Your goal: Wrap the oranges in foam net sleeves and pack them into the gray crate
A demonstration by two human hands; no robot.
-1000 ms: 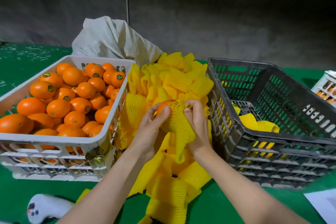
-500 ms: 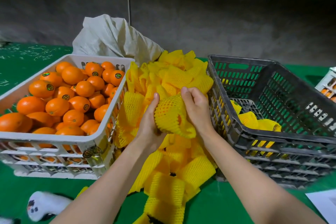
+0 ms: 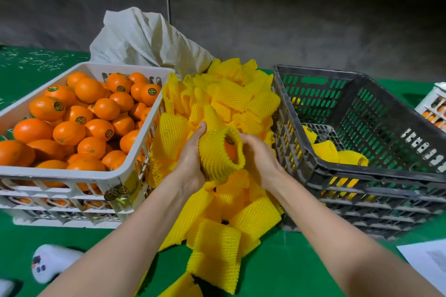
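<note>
Your white crate (image 3: 60, 171) on the left is heaped with bare oranges (image 3: 68, 132), many bearing a round sticker. Your gray crate (image 3: 362, 171) on the right holds only a few sleeved oranges (image 3: 323, 150), lying on its floor toward its left side. Between the two crates a pile of yellow foam net sleeves (image 3: 231, 101) spreads over the green table (image 3: 284, 267), with a pale sack (image 3: 144, 38) behind it. Above that pile you hold one orange (image 3: 230, 150) inside a foam net sleeve (image 3: 216, 154). Your left hand (image 3: 190, 164) cups its left side, thumb up, and your right hand (image 3: 259, 159) grips its right side, fingers (image 3: 245, 138) curled on the mesh. The sleeve's open mouth faces you and the fruit shows through it. A sheet of paper (image 3: 429, 260) lies at the table's near-right corner. Half a second ago the mesh hid nearly all the fruit and your fingertips sat on top of it; now both hands are lower, on its sides. A second ago the sleeve only draped over the orange's front.
</note>
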